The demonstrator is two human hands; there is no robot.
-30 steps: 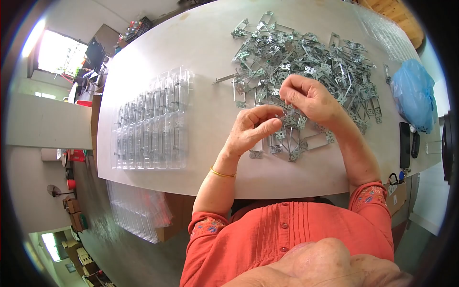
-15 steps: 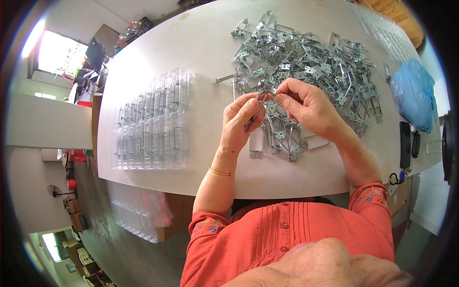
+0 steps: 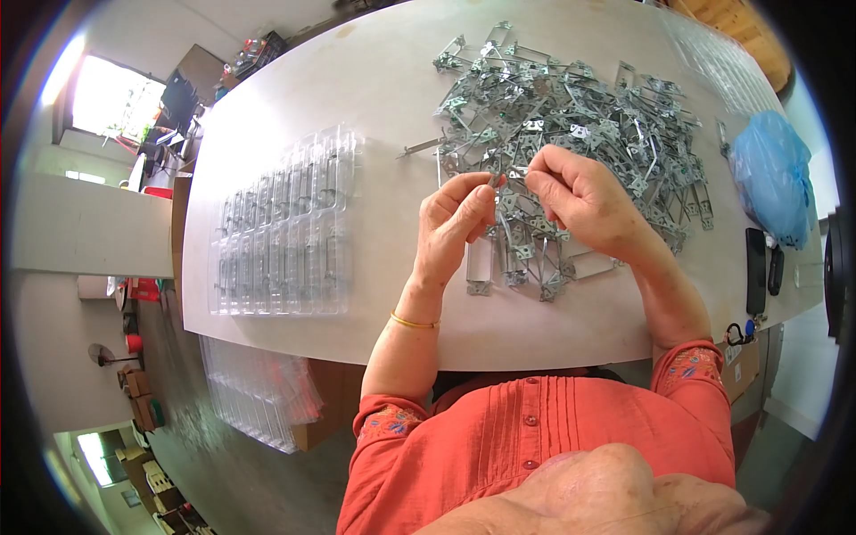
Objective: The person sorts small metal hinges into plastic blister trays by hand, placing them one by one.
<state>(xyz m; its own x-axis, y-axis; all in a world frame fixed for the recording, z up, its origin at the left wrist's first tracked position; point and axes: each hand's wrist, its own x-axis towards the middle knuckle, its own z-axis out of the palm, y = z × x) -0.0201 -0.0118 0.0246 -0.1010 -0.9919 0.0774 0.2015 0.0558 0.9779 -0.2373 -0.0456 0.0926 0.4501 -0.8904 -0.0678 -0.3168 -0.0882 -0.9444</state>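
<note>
My left hand (image 3: 455, 214) is closed, its thumb and index finger pinching a small metal bracket (image 3: 497, 180) that is mostly hidden by the fingers. Just to the right, my right hand (image 3: 580, 198) is curled, thumb and fingertips close together; whether something tiny sits between them I cannot make out. The two hands are a short gap apart. Behind and beneath them spreads a large heap of grey metal brackets (image 3: 571, 107), tangled over one another. A clear plastic tray (image 3: 281, 223) with rows of slots lies left of my hands, with metal pieces in its slots.
The white table (image 3: 392, 89) curves around. A blue plastic bag (image 3: 771, 174) sits at its right edge, near a black phone (image 3: 755, 259). More clear trays (image 3: 718, 58) lie at the far right corner; others are stacked (image 3: 259, 388) below the left edge beside a cardboard box.
My right hand has drawn slightly right, away from my left fingertips. The left hand has turned a little, and less of the metal piece shows below its fingers.
</note>
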